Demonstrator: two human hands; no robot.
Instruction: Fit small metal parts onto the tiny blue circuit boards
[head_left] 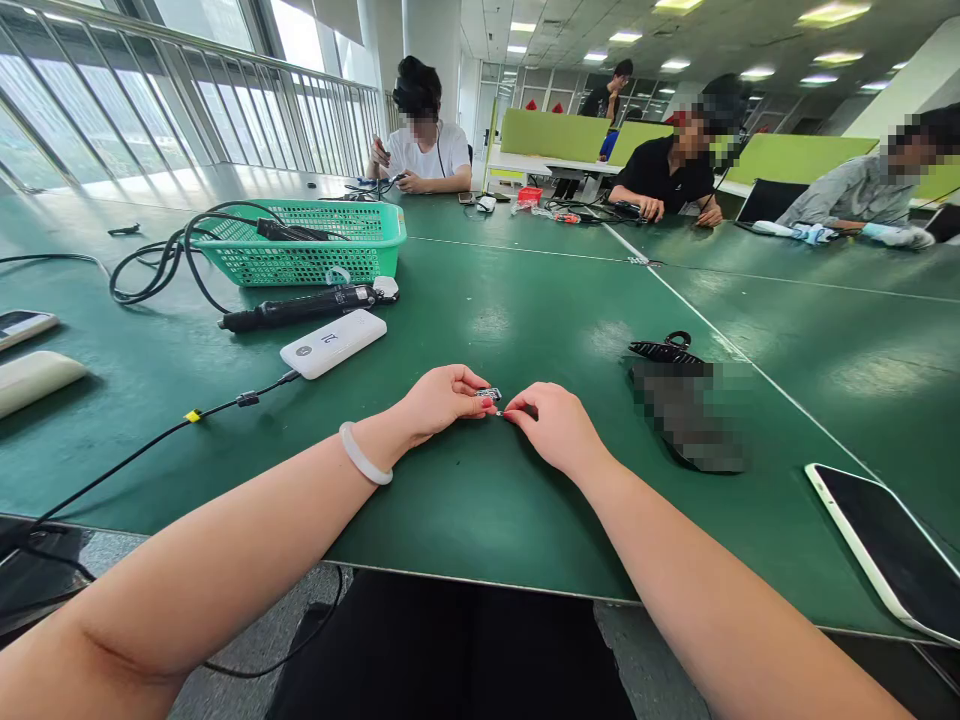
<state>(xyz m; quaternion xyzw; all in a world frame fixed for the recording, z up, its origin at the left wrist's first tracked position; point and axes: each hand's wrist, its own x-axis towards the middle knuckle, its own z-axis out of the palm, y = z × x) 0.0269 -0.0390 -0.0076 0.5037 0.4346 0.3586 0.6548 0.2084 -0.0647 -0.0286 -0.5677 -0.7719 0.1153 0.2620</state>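
Above the green table, my left hand (448, 400) is closed, its thumb and fingers pinching a small black-and-silver piece (489, 394) that looks like a little circuit board. My right hand (553, 425) is close by on the right, thumb and forefinger pressed together on a tiny pale bit (500, 413). That bit lies between the fingertips of both hands, just below the board-like piece. Whether the two pieces touch, I cannot tell. The left wrist wears a white bangle (364, 456).
A white power bank (334, 343) with a cable, a black cylindrical tool (300, 307) and a green basket (300, 265) lie left. To the right are a black hair claw (667, 350), a blurred dark object (690, 420) and a phone (889, 545). Several people sit across the table (480, 500).
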